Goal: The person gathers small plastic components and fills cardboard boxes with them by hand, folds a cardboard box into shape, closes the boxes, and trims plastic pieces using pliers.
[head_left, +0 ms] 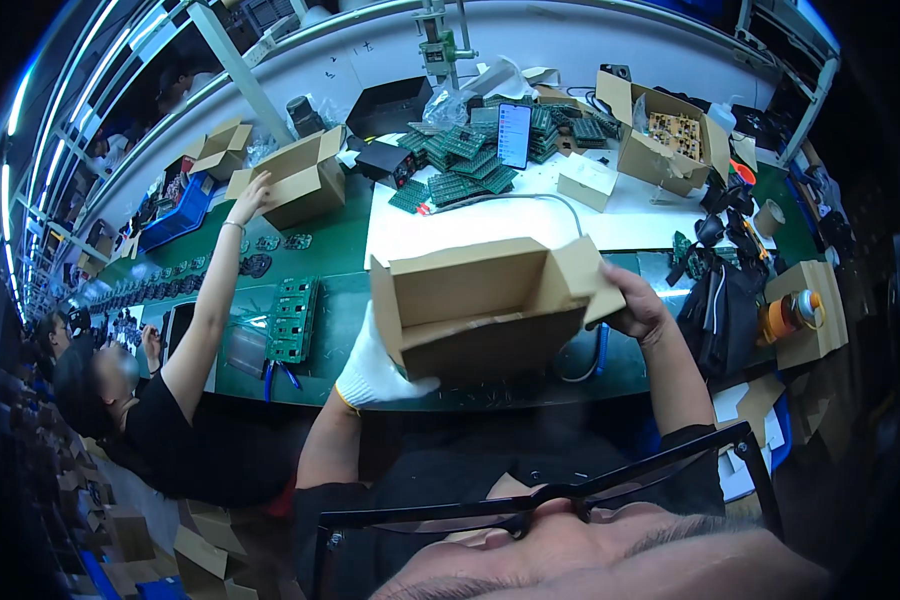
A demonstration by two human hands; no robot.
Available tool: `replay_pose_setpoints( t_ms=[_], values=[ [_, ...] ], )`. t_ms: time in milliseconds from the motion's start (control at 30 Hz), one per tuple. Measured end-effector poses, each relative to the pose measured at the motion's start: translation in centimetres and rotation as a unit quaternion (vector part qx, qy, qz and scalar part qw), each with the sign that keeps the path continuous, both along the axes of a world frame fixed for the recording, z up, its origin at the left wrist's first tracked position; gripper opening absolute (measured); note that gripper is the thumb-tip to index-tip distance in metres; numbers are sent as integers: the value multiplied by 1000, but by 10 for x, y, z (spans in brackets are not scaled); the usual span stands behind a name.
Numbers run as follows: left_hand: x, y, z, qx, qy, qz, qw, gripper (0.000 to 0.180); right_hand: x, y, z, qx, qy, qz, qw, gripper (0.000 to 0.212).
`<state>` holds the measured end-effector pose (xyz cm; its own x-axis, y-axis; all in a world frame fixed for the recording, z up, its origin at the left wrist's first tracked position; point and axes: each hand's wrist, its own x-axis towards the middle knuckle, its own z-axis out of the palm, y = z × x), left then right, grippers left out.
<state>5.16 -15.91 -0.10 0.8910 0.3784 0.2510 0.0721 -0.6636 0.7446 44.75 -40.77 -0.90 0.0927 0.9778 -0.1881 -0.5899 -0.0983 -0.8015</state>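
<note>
An open-topped brown cardboard box (490,350) is held up over the front of the green bench, its opening showing bare cardboard walls and bottom flaps. My left hand (378,365), in a white knit glove, is closed on the box's left side, with its thumb along the lower edge. The bare fingers of my right hand (638,305) grip the right end by a raised flap (582,268); some of those fingertips are hidden behind the cardboard.
Green circuit boards (460,160) are piled behind the box near an upright phone (514,135). At left a co-worker's arm (215,270) reaches to another open carton (295,185). Blue-handled pliers (280,375) lie beside a green panel (295,320). A carton of parts (675,140) stands back right.
</note>
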Motion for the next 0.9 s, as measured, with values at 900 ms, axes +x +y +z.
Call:
replay_pose_setpoints(
  t_ms=[900],
  values=[
    [-94, 15, 2, -135, -304, 338, 881, 80, -53, 199, -108, 286, -736, 138, 599, 91]
  ],
)
